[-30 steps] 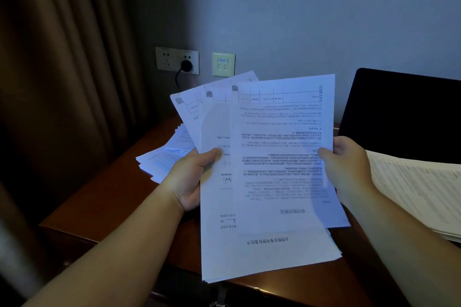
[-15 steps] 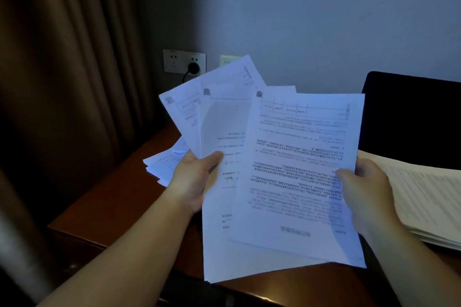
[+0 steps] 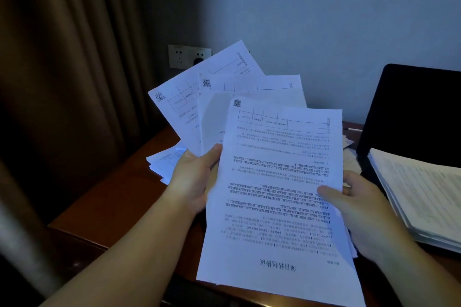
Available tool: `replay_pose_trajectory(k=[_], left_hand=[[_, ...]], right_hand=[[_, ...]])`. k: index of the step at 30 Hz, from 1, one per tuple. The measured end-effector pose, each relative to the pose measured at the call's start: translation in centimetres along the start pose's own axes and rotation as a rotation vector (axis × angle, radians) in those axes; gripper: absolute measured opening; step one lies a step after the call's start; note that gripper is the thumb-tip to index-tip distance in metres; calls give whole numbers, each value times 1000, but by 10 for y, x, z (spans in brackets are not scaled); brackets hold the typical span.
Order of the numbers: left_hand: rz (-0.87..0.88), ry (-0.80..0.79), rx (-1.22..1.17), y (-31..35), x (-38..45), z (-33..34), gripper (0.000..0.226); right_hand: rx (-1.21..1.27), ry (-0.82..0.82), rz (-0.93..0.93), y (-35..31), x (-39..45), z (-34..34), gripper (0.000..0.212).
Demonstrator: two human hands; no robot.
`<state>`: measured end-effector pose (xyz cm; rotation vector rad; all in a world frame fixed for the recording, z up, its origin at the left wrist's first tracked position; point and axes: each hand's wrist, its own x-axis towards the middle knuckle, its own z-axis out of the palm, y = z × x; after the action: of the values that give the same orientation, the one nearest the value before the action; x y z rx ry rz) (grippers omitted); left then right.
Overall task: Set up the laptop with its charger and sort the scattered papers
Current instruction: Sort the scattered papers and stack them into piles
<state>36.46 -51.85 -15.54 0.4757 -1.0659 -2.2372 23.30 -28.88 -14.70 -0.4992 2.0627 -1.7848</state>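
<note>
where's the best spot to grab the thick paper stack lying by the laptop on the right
Probably by its near left corner, coming from the left. The thick paper stack lies flat beside the laptop, and its layered left edge is exposed and unobstructed, so fingers could slide under with a thumb on top. The right hand, nearest, holds the front sheet, so that must be freed first.

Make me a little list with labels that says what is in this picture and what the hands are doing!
place: a brown wooden desk by a curtain
left hand: grips a fan of printed sheets
right hand: pinches the front sheet at its right edge
front sheet: printed, upside down to the camera
on the desk, left: a loose pile of papers
on the desk, right: a thick paper stack on the open laptop
wall: socket with a dark plug in it
light: dim
</note>
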Motion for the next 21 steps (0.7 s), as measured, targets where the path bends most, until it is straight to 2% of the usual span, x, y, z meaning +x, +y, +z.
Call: replay_pose_trajectory(k=[6,15,21], left_hand=[[-25,22,23,2,-1,-1,22],[-9,42,27,0,1,-4,36],[-41,25,6,2,-1,-2,31]], right_hand=[[-62,28,-20,3,1,-3,21],[85,-39,36,1,-2,-3,24],[88,-32,-3,0,-1,-4,25]])
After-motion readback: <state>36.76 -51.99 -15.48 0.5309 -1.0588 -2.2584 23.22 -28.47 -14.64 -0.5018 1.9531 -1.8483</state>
